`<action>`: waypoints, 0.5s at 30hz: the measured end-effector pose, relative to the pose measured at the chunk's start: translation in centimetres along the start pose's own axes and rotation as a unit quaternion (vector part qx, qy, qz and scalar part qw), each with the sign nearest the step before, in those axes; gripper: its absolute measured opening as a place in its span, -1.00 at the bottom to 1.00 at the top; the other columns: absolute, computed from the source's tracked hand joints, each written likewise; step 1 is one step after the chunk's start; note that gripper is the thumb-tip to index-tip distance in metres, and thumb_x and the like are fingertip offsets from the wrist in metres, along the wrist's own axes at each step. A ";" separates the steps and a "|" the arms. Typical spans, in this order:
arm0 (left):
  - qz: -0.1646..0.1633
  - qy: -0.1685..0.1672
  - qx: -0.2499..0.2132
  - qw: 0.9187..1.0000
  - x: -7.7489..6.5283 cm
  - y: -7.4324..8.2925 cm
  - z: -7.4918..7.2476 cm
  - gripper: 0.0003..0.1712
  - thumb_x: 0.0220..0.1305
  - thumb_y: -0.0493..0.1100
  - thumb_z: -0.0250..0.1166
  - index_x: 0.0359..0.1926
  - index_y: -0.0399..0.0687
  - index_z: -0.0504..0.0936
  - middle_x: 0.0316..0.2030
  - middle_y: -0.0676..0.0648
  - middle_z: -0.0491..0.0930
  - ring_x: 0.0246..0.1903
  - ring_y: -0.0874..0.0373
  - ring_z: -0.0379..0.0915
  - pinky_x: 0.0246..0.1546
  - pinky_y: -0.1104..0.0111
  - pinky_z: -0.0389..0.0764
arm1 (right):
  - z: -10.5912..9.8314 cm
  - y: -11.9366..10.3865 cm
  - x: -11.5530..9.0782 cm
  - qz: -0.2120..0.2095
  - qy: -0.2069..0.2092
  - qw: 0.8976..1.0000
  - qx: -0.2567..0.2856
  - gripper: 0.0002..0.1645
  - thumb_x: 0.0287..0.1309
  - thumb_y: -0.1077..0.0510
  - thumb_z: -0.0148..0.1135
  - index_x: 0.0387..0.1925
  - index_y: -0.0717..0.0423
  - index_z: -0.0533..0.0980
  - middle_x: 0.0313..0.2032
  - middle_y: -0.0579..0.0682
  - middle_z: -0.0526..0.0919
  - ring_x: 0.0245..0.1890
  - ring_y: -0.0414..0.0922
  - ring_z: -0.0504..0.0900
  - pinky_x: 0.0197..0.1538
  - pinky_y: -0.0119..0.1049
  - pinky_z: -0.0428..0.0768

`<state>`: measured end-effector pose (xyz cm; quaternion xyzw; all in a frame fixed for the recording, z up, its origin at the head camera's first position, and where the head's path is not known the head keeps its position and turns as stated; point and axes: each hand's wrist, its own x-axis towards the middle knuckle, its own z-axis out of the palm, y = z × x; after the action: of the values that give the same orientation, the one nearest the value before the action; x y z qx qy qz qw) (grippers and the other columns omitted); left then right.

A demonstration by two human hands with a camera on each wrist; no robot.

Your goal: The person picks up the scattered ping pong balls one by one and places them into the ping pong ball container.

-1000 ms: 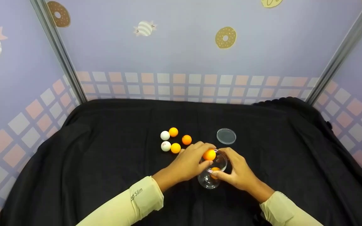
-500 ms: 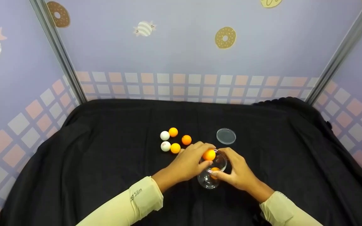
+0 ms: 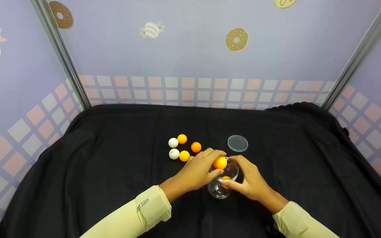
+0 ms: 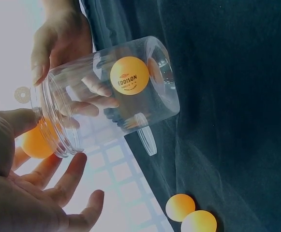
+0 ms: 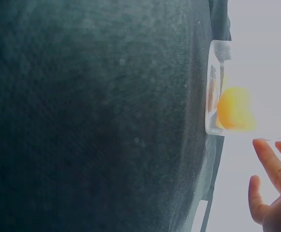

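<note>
My left hand point(image 3: 195, 170) pinches an orange ping-pong ball point(image 3: 220, 163) between thumb and fingers, right at the mouth of a clear plastic jar point(image 4: 89, 121). The jar stands upright on the black cloth, uncapped. My right hand point(image 3: 250, 178) grips it near the threaded rim, thumb on the near side and fingers round the far side. A second orange ball point(image 4: 130, 76), printed EDDISON, lies at the bottom inside the jar. The right wrist view shows the jar's base point(image 5: 213, 87) with that ball, washed out by glare.
Beyond my left hand, several loose balls lie grouped: two white point(image 3: 173, 142) and three orange point(image 3: 196, 147). A clear round lid point(image 3: 238, 143) lies flat behind the jar. Black cloth point(image 3: 127, 142) covers the table, with patterned walls point(image 3: 190, 49) around its back and sides.
</note>
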<state>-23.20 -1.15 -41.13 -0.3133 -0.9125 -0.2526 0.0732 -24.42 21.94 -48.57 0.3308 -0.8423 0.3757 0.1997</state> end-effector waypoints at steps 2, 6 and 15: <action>0.002 0.001 0.001 1.000 0.0 0.0 0.0 -0.44 0.34 0.05 0.38 0.33 0.17 0.52 0.12 0.06 0.60 0.08 0.17 0.57 -0.17 0.24 0.53 | 0.0 0.0 0.0 -0.001 0.000 1.000 0.001 -0.29 -0.02 -0.18 0.55 0.18 -0.22 0.48 -0.04 -0.15 0.63 -0.11 -0.19 0.65 -0.01 -0.26 0.63; 0.006 0.004 0.004 1.000 0.0 0.0 0.0 -0.45 0.35 0.05 0.37 0.32 0.17 0.52 0.12 0.06 0.61 0.06 0.18 0.58 -0.17 0.25 0.55 | 0.1 0.0 0.0 -0.002 0.000 1.000 -0.003 -0.29 -0.02 -0.18 0.54 0.17 -0.20 0.49 -0.03 -0.22 0.61 -0.10 -0.19 0.65 -0.01 -0.27 0.63; 0.002 -0.005 0.008 1.000 0.0 0.0 -0.1 -0.46 0.37 0.05 0.35 0.33 0.17 0.51 0.14 0.07 0.59 0.07 0.18 0.58 -0.14 0.23 0.57 | 0.1 0.1 0.0 -0.012 0.003 1.000 -0.006 -0.26 -0.02 -0.18 0.54 0.15 0.03 0.52 -0.09 -0.05 0.65 -0.14 -0.19 0.65 -0.03 -0.23 0.64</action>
<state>-23.21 -1.21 -41.06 -0.3155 -0.9142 -0.2440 0.0718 -24.49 21.94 -48.66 0.3382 -0.8400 0.3693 0.2089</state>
